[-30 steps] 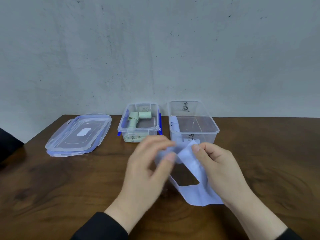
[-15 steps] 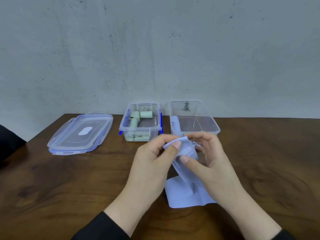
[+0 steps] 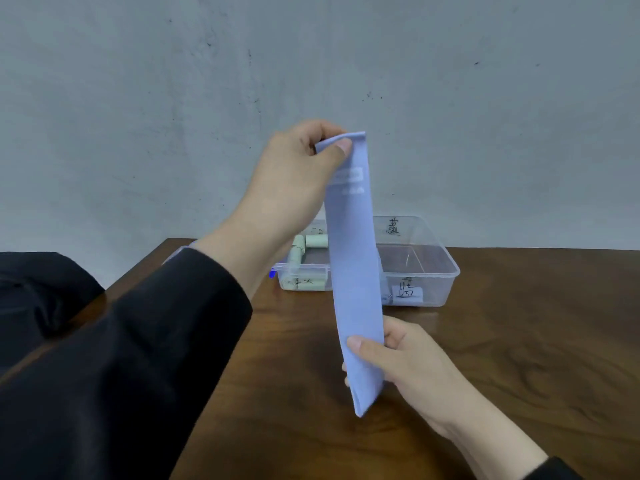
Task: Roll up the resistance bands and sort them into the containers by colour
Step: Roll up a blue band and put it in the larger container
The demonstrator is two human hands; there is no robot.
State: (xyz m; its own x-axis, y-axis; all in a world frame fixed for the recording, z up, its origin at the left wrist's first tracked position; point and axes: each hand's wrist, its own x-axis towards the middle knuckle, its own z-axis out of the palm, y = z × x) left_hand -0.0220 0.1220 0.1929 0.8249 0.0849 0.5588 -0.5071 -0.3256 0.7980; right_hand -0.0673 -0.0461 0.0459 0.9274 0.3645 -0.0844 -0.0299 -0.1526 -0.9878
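Note:
A light blue resistance band (image 3: 354,265) hangs stretched out flat and upright above the table. My left hand (image 3: 301,168) pinches its top edge, raised high against the wall. Lower down, my right hand (image 3: 398,355) grips the band near its bottom end, thumb on the front. Behind the band stand two clear containers. The left container (image 3: 304,271) holds several rolled green bands (image 3: 317,241). The right container (image 3: 436,268) has a handwritten label and a rolled blue band (image 3: 383,289) largely hidden behind the stretched one.
The wooden table (image 3: 519,341) runs up to a grey wall. My dark left sleeve (image 3: 121,358) covers the table's left side and hides the lid that lay there. A dark object (image 3: 34,289) sits at the far left edge.
The crumpled blue band has been pulled straight: my left hand rose high with its top end while my right hand took the lower end. The camera view tilted upward.

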